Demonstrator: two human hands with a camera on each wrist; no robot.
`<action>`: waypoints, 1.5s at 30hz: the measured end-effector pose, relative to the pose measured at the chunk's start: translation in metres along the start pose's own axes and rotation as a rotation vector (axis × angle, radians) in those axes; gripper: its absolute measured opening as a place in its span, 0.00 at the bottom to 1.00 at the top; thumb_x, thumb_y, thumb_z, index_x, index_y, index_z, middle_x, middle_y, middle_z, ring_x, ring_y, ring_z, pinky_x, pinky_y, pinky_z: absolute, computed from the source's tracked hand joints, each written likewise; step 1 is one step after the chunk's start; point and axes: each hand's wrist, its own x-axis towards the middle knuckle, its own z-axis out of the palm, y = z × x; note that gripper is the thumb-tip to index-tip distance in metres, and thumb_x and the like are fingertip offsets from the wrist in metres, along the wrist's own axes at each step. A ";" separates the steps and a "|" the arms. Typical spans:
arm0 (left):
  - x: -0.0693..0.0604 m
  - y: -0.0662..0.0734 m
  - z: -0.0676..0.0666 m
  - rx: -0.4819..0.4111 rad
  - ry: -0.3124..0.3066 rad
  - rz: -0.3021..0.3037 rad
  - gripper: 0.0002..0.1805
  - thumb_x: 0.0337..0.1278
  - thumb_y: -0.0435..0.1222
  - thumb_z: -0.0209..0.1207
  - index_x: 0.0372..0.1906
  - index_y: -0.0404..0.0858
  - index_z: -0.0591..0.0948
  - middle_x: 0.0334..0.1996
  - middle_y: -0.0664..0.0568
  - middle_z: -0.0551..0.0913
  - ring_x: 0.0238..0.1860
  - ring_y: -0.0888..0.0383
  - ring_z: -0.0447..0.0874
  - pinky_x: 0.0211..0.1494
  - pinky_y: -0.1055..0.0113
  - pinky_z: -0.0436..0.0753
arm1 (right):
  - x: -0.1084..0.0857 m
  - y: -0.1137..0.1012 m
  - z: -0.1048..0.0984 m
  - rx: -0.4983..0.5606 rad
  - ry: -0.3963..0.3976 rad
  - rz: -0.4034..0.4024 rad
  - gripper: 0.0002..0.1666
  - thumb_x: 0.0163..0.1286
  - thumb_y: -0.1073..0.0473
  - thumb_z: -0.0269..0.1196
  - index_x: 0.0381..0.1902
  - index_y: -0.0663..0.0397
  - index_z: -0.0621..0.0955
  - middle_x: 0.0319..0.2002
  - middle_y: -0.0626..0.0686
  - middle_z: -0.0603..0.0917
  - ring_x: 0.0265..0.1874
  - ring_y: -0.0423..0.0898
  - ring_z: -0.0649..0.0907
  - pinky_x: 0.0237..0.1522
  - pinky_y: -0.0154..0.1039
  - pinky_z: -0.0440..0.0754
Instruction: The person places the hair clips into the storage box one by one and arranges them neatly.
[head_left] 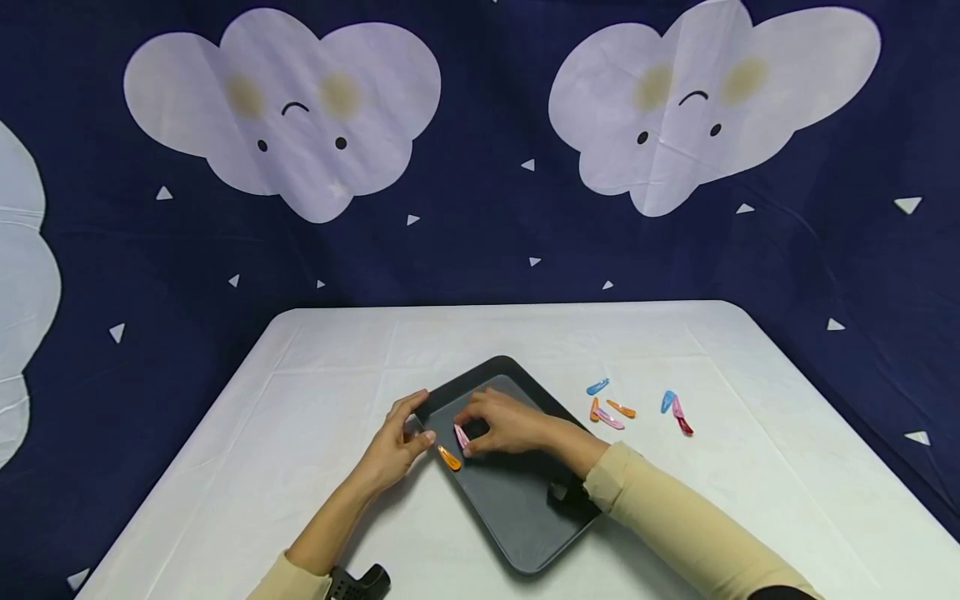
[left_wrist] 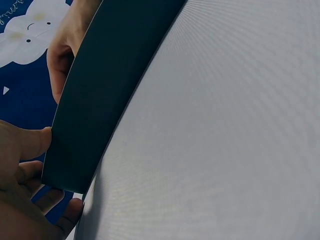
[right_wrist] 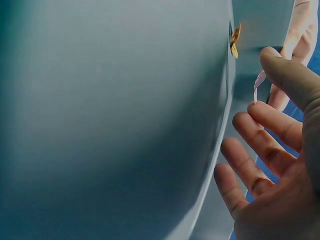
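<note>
A dark grey rectangular tray [head_left: 517, 500] lies at an angle on the table. My left hand [head_left: 393, 446] grips its left corner, the thumb at the rim and other fingers around the outside in the left wrist view. Over the tray, my right hand [head_left: 506, 423] pinches a pink hair clip [head_left: 462, 437] between thumb and index finger; the right wrist view shows this clip [right_wrist: 259, 82] edge-on. An orange hair clip [head_left: 449, 457] sits by the tray's left side, close to the left thumb. Whether it is fastened or just resting there, I cannot tell.
Right of the tray on the white table [head_left: 300, 467] lie loose hair clips: a blue one [head_left: 597, 387], an orange one [head_left: 622, 408] and a pink one [head_left: 609, 418] among the nearer group. Farther right are another blue clip [head_left: 667, 402], a pink [head_left: 678, 407] and a red [head_left: 686, 427].
</note>
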 end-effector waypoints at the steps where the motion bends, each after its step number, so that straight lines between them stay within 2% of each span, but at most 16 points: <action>1: 0.000 0.000 0.000 0.000 0.001 0.000 0.33 0.59 0.29 0.58 0.70 0.40 0.62 0.71 0.48 0.58 0.59 0.46 0.66 0.49 0.75 0.71 | 0.000 0.000 0.001 -0.001 -0.002 -0.001 0.27 0.57 0.46 0.68 0.54 0.47 0.80 0.51 0.47 0.79 0.54 0.45 0.74 0.58 0.43 0.72; 9: -0.001 0.001 -0.001 -0.003 0.001 -0.005 0.33 0.60 0.29 0.57 0.70 0.40 0.61 0.71 0.49 0.58 0.61 0.47 0.65 0.51 0.75 0.71 | 0.001 0.000 0.005 -0.018 -0.013 -0.001 0.27 0.56 0.45 0.69 0.53 0.44 0.81 0.50 0.44 0.80 0.52 0.43 0.72 0.58 0.42 0.70; 18: -0.001 0.002 -0.001 -0.005 -0.003 0.006 0.33 0.60 0.30 0.57 0.70 0.39 0.62 0.71 0.47 0.59 0.64 0.47 0.63 0.54 0.71 0.72 | 0.003 0.000 0.009 -0.035 -0.032 -0.008 0.28 0.54 0.42 0.70 0.53 0.41 0.81 0.49 0.43 0.78 0.47 0.41 0.69 0.53 0.40 0.69; 24: 0.000 0.000 -0.001 0.000 -0.002 0.006 0.33 0.60 0.30 0.58 0.70 0.39 0.61 0.70 0.47 0.59 0.63 0.47 0.64 0.51 0.75 0.71 | 0.004 0.001 0.011 -0.045 -0.046 0.003 0.28 0.54 0.42 0.69 0.54 0.38 0.81 0.49 0.42 0.76 0.45 0.39 0.67 0.52 0.38 0.67; 33: 0.000 0.000 -0.002 -0.010 -0.005 0.010 0.33 0.60 0.30 0.57 0.70 0.40 0.62 0.70 0.47 0.59 0.62 0.47 0.65 0.50 0.74 0.72 | 0.004 0.001 0.013 -0.067 -0.049 0.009 0.29 0.53 0.40 0.70 0.54 0.34 0.80 0.48 0.42 0.75 0.42 0.39 0.66 0.49 0.37 0.65; 45: 0.000 -0.001 0.000 -0.014 -0.007 0.001 0.34 0.60 0.29 0.57 0.70 0.40 0.61 0.70 0.46 0.58 0.58 0.47 0.66 0.47 0.75 0.71 | 0.003 0.001 0.015 -0.081 -0.031 0.005 0.29 0.52 0.41 0.70 0.54 0.34 0.80 0.48 0.42 0.75 0.42 0.39 0.66 0.47 0.36 0.64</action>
